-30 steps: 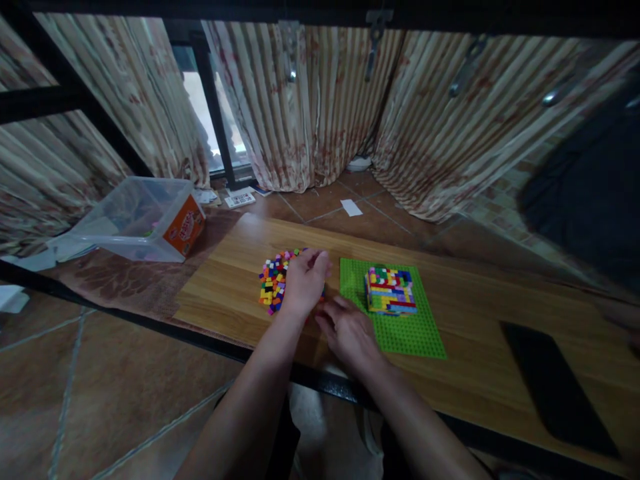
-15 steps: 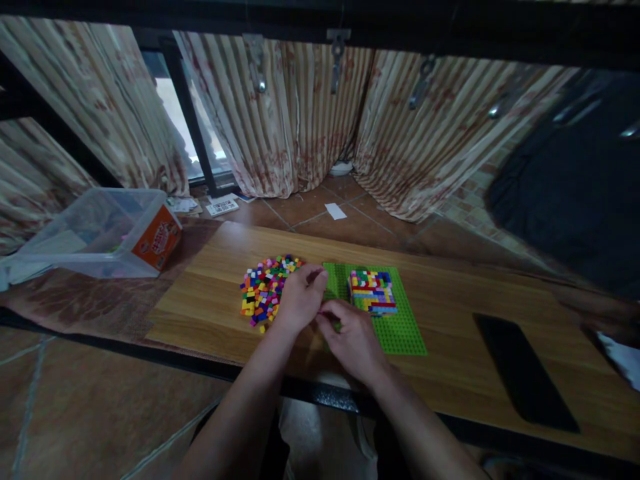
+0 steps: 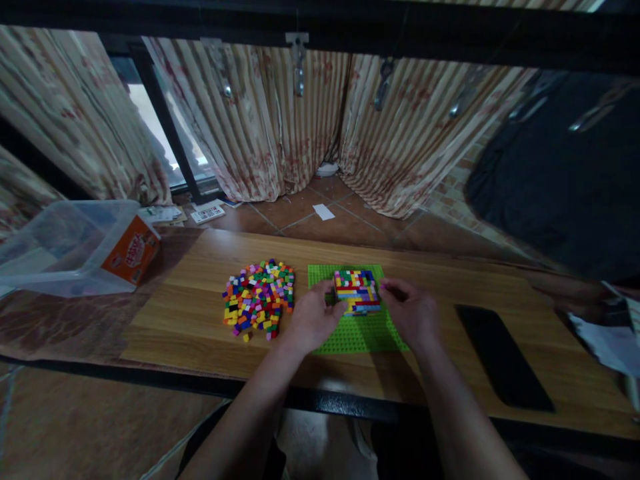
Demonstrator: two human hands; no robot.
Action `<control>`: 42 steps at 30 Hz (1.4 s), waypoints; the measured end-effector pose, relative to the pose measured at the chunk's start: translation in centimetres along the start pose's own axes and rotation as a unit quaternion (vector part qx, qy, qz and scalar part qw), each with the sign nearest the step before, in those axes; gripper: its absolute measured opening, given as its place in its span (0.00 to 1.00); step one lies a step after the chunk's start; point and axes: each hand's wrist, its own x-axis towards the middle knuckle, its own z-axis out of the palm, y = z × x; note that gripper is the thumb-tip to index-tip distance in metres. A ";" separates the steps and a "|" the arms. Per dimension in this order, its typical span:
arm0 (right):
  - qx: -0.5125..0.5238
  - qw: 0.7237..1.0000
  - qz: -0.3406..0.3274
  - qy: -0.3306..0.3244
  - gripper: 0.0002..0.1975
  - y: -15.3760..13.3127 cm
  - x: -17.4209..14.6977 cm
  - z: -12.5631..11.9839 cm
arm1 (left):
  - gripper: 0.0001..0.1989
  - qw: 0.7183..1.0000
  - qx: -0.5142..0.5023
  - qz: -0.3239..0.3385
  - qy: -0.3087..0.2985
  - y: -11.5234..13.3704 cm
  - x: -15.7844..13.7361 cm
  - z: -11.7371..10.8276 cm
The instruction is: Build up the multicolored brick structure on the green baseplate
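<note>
A block of stacked, many-coloured building bricks point(image 3: 357, 291) sits on a green studded baseplate point(image 3: 365, 339). My left hand point(image 3: 314, 319) is at the block's left side, thumb and fingers apart; the thumb tip reaches its near left corner and appears to touch it. Just off the block's right side, my right hand point(image 3: 414, 312) has thumb and forefinger pinched together. Whatever lies between those fingertips is too small to make out. Left of the baseplate, a loose heap of small coloured bricks point(image 3: 260, 297) is spread on the wooden board.
The wooden board point(image 3: 190, 300) lies on a table with a dark front edge. A clear plastic bin point(image 3: 65, 267) with an orange label stands at the left. To the right are a black flat slab point(image 3: 503, 357) and white papers point(image 3: 605, 340). Striped curtains point(image 3: 300, 133) hang behind.
My hands, close together between heap and baseplate before, have parted. The right hand moved to the block's right side, the left to its left side. The view has shifted slightly right.
</note>
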 end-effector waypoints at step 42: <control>0.053 0.997 0.060 -0.011 0.13 -0.1 0.4 1.2 | 0.18 0.999 0.047 0.005 -0.010 -0.1 0.1 0.1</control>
